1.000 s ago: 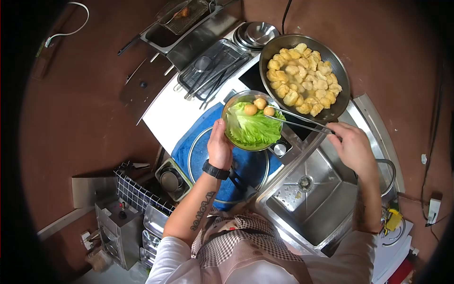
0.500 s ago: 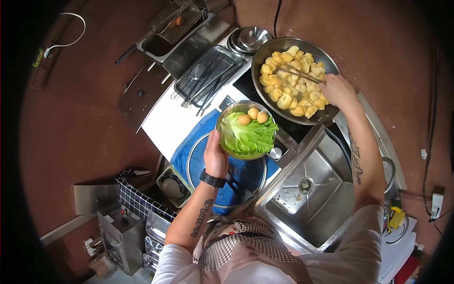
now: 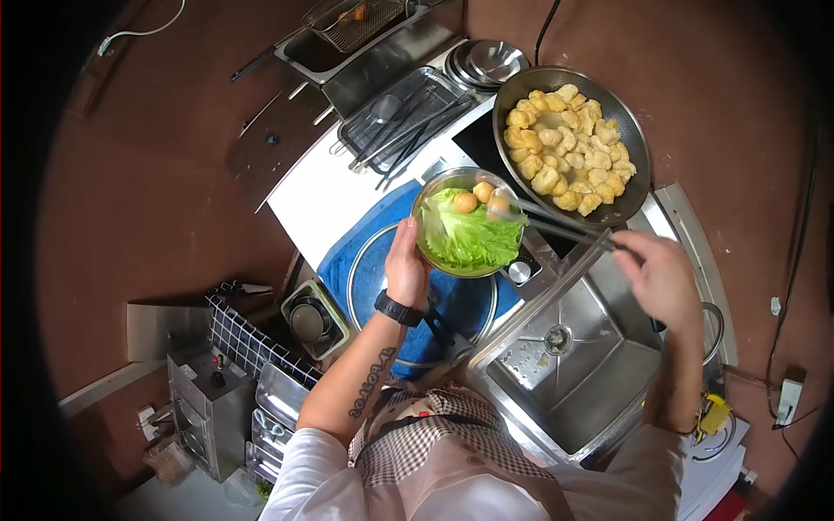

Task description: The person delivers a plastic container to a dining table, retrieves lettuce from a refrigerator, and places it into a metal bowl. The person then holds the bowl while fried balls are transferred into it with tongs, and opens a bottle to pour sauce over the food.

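My left hand (image 3: 407, 267) grips the left rim of a metal bowl (image 3: 420, 241). Inside lie green lettuce (image 3: 465, 236) and several round tan balls (image 3: 466, 202) along the upper edge. My right hand (image 3: 658, 276) is closed around long thin chopsticks (image 3: 569, 227), blurred by motion, whose tips reach over the bowl's right side at the rightmost ball. Above and to the right, a large pan (image 3: 641, 148) holds many puffy yellow pieces (image 3: 597, 161) in liquid.
A glass lid (image 3: 369, 286) rests on a blue cloth (image 3: 339, 252) under the bowl. The steel sink (image 3: 578, 365) is at lower right. A wire-basket fryer (image 3: 382, 74), stacked metal bowls (image 3: 497, 61) and a tray with utensils (image 3: 400, 117) stand toward the top.
Since half a second ago, my right hand has come back from the pan with the chopsticks, which now reach over the bowl. My left hand still holds the bowl.
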The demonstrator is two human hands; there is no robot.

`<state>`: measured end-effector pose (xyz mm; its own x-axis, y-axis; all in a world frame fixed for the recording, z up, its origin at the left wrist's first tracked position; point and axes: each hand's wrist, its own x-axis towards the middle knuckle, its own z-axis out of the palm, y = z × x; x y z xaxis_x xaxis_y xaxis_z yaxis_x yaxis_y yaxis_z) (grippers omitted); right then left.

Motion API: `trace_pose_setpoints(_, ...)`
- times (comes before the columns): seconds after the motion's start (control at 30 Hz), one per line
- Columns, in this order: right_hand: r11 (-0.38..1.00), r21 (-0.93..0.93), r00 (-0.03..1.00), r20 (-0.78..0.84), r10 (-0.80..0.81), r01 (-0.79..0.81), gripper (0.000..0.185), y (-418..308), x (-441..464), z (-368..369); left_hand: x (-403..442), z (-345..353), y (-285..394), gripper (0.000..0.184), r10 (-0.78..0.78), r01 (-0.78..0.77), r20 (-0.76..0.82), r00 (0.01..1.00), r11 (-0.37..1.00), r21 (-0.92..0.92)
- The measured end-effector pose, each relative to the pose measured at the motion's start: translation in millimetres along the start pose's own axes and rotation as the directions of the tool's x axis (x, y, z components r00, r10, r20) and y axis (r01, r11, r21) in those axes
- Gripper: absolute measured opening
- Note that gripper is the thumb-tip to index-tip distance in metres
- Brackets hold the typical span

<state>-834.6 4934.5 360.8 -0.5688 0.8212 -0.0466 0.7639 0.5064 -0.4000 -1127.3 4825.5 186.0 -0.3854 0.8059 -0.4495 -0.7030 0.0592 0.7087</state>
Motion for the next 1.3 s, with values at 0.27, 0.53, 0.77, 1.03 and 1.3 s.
trace_pose_setpoints(0.27, 0.984, -0.174, 0.998, -0.027, -0.048, 0.043, 0.019, -4.8, -16.1, 24.9, -4.4, 2.3, 3.7, 0.036, -0.005, 0.006, 0.007, 1.000, 0.999, -0.041)
trace_pose_setpoints(0.53, 0.995, -0.096, 1.000, 0.021, -0.019, 0.021, 0.025, -1.5, -19.4, 18.1, -7.7, 11.8, 3.4, 0.034, 0.080, -0.081, -0.017, 0.997, 0.996, -0.038)
trace_pose_setpoints(0.77, 0.945, -0.135, 0.951, -0.129, 0.280, -0.297, 0.027, 32.1, 21.7, -19.8, -3.4, 3.4, 0.5, 0.032, 0.069, -0.068, 0.012, 0.998, 0.996, -0.056)
trace_pose_setpoints(1.03, 0.902, -0.326, 0.954, -0.005, 0.299, -0.284, 0.029, 76.2, 133.0, 22.5, -4.6, 2.4, -6.0, 0.038, 0.072, -0.071, 0.005, 0.997, 0.995, -0.064)
trace_pose_setpoints(1.3, 0.913, -0.267, 0.952, -0.080, 0.296, -0.307, 0.028, 69.1, 112.3, 20.7, -1.5, 0.1, -5.6, 0.038, 0.080, -0.079, 0.014, 0.997, 0.996, -0.042)
